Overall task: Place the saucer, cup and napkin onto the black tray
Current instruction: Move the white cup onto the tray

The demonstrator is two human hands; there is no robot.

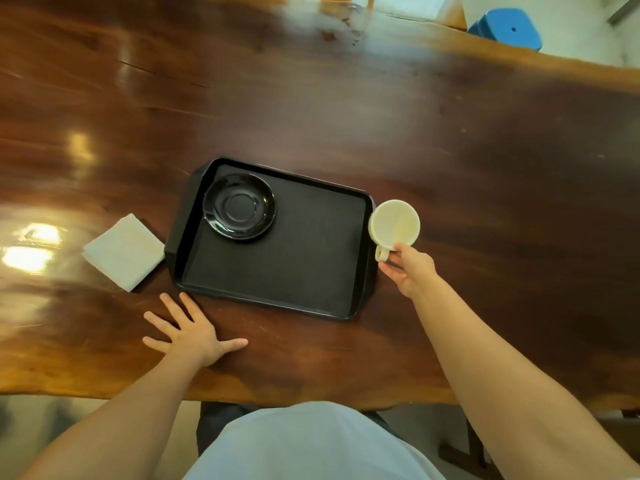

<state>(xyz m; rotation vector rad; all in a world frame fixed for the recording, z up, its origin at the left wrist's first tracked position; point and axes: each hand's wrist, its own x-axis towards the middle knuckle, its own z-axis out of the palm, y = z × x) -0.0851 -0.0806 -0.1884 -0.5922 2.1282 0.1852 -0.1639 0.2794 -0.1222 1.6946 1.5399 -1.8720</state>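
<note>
A black tray (pixel 277 268) lies on the wooden table in front of me. A glossy black saucer (pixel 239 206) rests in its far left corner. Just past the tray's right edge is a cream cup (pixel 394 223), and my right hand (pixel 410 268) pinches its handle. I cannot tell whether the cup touches the table. A folded white napkin (pixel 125 252) lies on the table left of the tray. Flat on the table near the tray's near left corner, my left hand (pixel 192 332) has its fingers spread and holds nothing.
The dark polished wooden table (pixel 346 109) stretches far beyond the tray, with its near edge close to my body. A blue stool (pixel 509 27) stands beyond the far right edge.
</note>
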